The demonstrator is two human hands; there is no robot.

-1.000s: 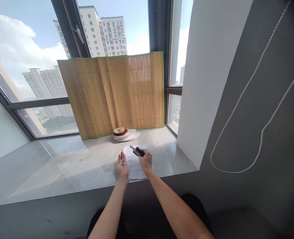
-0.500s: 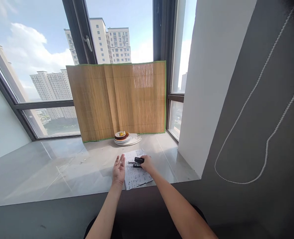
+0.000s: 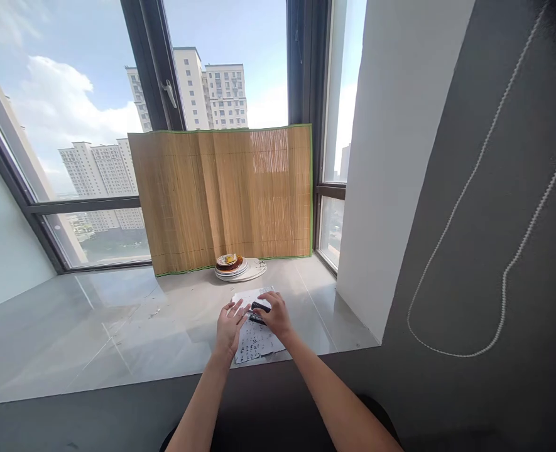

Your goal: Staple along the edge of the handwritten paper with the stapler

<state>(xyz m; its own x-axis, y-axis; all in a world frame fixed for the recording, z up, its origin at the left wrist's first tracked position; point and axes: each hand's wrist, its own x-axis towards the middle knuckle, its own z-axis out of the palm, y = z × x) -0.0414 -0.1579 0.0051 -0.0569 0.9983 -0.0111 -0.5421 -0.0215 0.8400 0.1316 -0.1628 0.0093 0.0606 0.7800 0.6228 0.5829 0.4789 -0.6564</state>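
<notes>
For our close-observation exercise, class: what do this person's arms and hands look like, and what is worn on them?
The left forearm and right forearm are bare; no sleeves show. Neither the left hand nor the right hand wears a glove, and no watch or bracelet is visible. Any ring would be too small to make out.

A black tool (image 3: pixel 261 307) is at the right grip (image 3: pixel 276 312); beneath, white paper (image 3: pixel 259 344) bears dark written rows; beyond, a tan, finely striped mat (image 3: pixel 230 194) has green edging.
</notes>
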